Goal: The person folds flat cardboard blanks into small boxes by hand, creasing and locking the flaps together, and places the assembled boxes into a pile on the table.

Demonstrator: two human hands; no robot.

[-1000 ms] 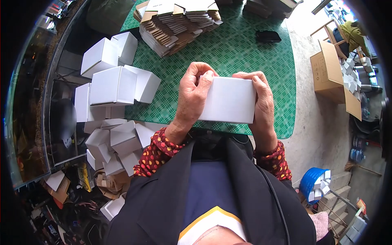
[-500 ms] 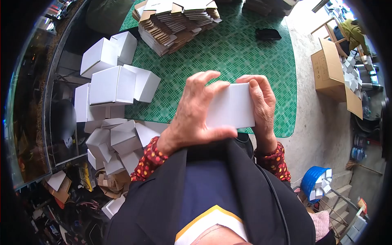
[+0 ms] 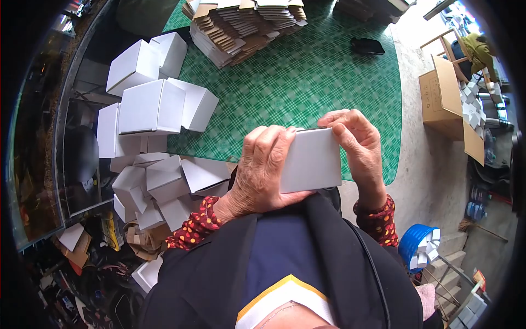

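Observation:
A small white cardboard box (image 3: pixel 311 160) is held in front of my chest, over the near edge of the table. Around its left side, my left hand (image 3: pixel 262 167) is closed, with the fingers at the far edge and the thumb along the near edge. My right hand (image 3: pixel 356 145) pinches the box's far right corner between thumb and fingers. The box's underside and far face are hidden from me. To the left, several white boxes (image 3: pixel 150 105) are piled up beside the table.
The table has a green checked cover (image 3: pixel 274 90). Stacked flat cartons (image 3: pixel 241 33) and a black object (image 3: pixel 367 46) lie on it. On the right stand an open brown carton (image 3: pixel 441 101) and a blue basket (image 3: pixel 412 244), both with white boxes. Someone in a yellow-green top (image 3: pixel 479 52) is far right.
Both hands and the box have moved slightly nearer my body. The left fingers, raised and spread before, now press against the box's far edge.

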